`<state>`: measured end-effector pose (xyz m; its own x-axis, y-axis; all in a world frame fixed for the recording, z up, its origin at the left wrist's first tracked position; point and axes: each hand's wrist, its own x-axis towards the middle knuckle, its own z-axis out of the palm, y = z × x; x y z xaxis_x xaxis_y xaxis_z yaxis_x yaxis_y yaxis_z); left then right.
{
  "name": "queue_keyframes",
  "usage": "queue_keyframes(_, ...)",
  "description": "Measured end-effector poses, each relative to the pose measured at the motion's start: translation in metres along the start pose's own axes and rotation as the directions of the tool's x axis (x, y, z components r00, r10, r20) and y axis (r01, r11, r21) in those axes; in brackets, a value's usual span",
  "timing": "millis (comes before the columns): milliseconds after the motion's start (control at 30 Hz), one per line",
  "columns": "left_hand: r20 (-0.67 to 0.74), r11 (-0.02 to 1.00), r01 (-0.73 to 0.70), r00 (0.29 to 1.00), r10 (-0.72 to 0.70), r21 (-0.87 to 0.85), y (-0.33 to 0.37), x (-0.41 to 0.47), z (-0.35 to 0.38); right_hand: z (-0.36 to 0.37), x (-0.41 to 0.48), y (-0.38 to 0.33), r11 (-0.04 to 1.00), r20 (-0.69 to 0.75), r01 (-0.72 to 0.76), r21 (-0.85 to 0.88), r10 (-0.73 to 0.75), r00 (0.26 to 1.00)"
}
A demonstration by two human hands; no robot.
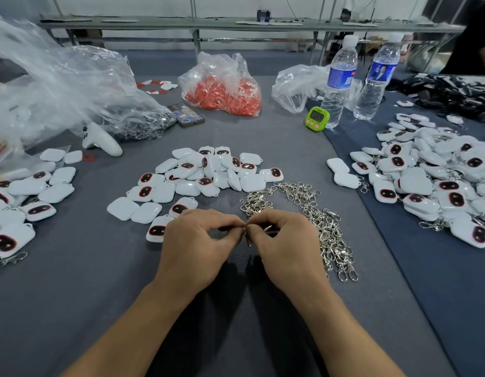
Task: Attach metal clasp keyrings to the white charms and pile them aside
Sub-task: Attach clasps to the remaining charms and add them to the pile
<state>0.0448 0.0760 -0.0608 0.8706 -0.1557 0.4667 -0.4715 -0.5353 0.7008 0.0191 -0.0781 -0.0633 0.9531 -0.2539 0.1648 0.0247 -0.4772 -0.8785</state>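
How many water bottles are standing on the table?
2. The left bottle stands beside the green timer; the right bottle stands next to it, further right. The plastic bags could hide others.

From where my fingers (227, 223) meet, the bare bench (94, 289) on the near side gives me open room left and right of both forearms. Straight beyond the fingers a heap of white charms (203, 178) bars the way, its nearest pieces just beside the left knuckles. Just right of the fingers a tangle of metal clasps (321, 221) runs from beyond them back toward me. To the left, a bare lane separates the fingers from the left pile (26, 202). Far right, past a bare strip, lies a pile of clasped charms (426, 183). Well beyond stand a red-filled bag (225, 88), a green timer (317, 118) and two bottles (339, 77).
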Motion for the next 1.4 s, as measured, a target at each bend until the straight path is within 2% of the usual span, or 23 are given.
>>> queue_keyframes(167,0.036,0.997,0.082,0.996,-0.082,0.011,-0.001,0.001,0.002,0.0,-0.002,0.001,0.995,-0.016,0.086,-0.049,-0.087,0.996)
queue_keyframes(267,0.06,0.989,0.142,0.988,-0.14,-0.041,-0.005,0.003,0.004,0.0,-0.002,0.0,0.993,-0.037,0.109,-0.05,-0.111,0.993)
queue_keyframes(367,0.05,0.98,0.176,0.984,-0.172,-0.097,-0.006,0.004,0.006,-0.001,0.0,0.001,0.999,-0.057,0.053,0.011,-0.052,0.997)
queue_keyframes(500,0.112,0.964,0.216,0.973,-0.199,-0.158,-0.008,0.004,0.006,-0.003,0.002,0.001,0.997,-0.033,-0.01,0.08,0.013,0.999)
queue_keyframes(1100,0.219,0.949,0.231,0.958,-0.184,-0.216,-0.006,0.002,0.007,-0.009,0.006,0.001,0.99,0.146,-0.015,0.143,-0.006,0.989)
queue_keyframes(1200,0.158,0.933,0.272,0.958,-0.239,-0.236,-0.001,0.003,0.008,-0.007,0.007,-0.001,0.978,0.15,-0.07,0.196,0.041,0.988)
queue_keyframes(1267,0.029,0.919,0.31,0.949,-0.312,-0.245,0.001,0.005,0.006,-0.008,0.008,-0.004,0.932,0.145,-0.19,0.31,0.151,0.978)
queue_keyframes(1300,-0.052,0.926,0.319,0.941,-0.335,-0.202,0.0,0.006,0.004,-0.011,0.01,-0.004,0.87,0.145,-0.277,0.408,0.237,0.961)
queue_keyframes(1367,-0.186,0.947,0.314,0.937,-0.296,0.072,-0.005,0.007,-0.001,-0.02,0.015,-0.006,0.676,0.21,-0.444,0.589,0.402,0.891)
queue_keyframes(1400,-0.217,0.922,0.299,0.944,-0.249,0.246,-0.007,0.007,-0.004,-0.025,0.016,-0.006,0.599,0.271,-0.508,0.619,0.444,0.854)
